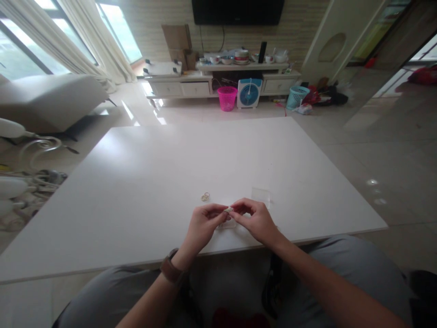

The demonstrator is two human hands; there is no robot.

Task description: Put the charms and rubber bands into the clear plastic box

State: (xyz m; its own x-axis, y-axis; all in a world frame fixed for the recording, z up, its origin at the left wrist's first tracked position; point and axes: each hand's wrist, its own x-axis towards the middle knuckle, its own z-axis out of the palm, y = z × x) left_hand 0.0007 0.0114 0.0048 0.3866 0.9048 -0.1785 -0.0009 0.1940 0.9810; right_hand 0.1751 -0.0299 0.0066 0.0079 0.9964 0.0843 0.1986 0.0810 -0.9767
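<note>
My left hand point(204, 224) and my right hand point(256, 220) meet over the near edge of the white table point(153, 182). Both pinch one tiny pale object point(228, 210) between their fingertips; it is too small to name. A small loop of thin rings or rubber bands point(205, 197) lies on the table just beyond my left hand. A small clear plastic bag point(261, 196) lies flat just beyond my right hand. Another clear scrap point(228, 224) rests under my hands. A brown watch strap sits on my left wrist.
Beyond the table stand a TV cabinet point(191, 86) with dishes, a pink basket point(227, 98), a small blue fan point(249, 93) and a teal basket point(296, 96). A sofa point(48, 100) and cables lie to the left. My knees are under the table's near edge.
</note>
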